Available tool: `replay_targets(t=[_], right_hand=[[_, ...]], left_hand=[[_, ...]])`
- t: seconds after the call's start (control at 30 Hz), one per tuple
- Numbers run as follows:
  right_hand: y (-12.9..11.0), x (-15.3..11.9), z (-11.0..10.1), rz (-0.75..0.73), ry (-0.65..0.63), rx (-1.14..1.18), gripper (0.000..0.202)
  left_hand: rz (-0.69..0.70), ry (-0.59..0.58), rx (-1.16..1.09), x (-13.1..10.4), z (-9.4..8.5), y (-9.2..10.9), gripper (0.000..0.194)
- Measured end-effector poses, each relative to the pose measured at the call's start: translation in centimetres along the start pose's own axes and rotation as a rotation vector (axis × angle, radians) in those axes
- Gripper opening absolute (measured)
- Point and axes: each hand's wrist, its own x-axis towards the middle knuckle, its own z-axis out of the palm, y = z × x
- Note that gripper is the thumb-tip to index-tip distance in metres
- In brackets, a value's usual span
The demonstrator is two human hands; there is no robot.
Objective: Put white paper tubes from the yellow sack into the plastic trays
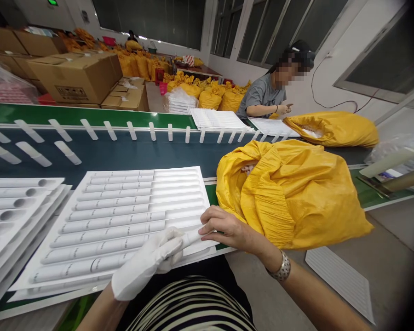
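Note:
My left hand (150, 262), in a white glove, is closed around a white tube (191, 237) at the near edge of the tray. The bare fingers of my right hand (229, 230) pinch the other end of that tube. Beneath and beyond them lies a white grooved tray (181, 193), stacked on at least one more. Printed white tubes (115, 202) fill the left part of its grooves; the grooves on the right show bare. Just past my right hand, an open yellow sack (313, 197) rests on its side with small pale pieces in its mouth.
Short white tubes (152, 131) stand in a row along the dark conveyor belt (124, 154). More stacked trays (10, 220) are at left. Across the belt a co-worker (262, 94) stands beside another yellow sack (338, 128). A tray (341, 280) lies on the floor at right.

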Motion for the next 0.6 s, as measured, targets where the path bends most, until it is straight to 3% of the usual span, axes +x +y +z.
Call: replay_targets(t=[0.13,0.37,0.6], right_hand=[[-0.2,-0.1,0.4,-0.1,-0.072,-0.067,0.015],[-0.4,-0.6,0.6,0.093,-0.069,0.066,0.023],[-0.4,0.3,0.6,0.116,-0.225,0.057,0.03]], left_hand=[[-0.056,-0.109,-0.078,0.6,0.4,-0.7,0.057],[-0.042,-0.017,0.068,-0.3,0.9,1.2,0.042],[-0.03,-0.086,0.213,-0.2,1.1,2.7,0.043]])
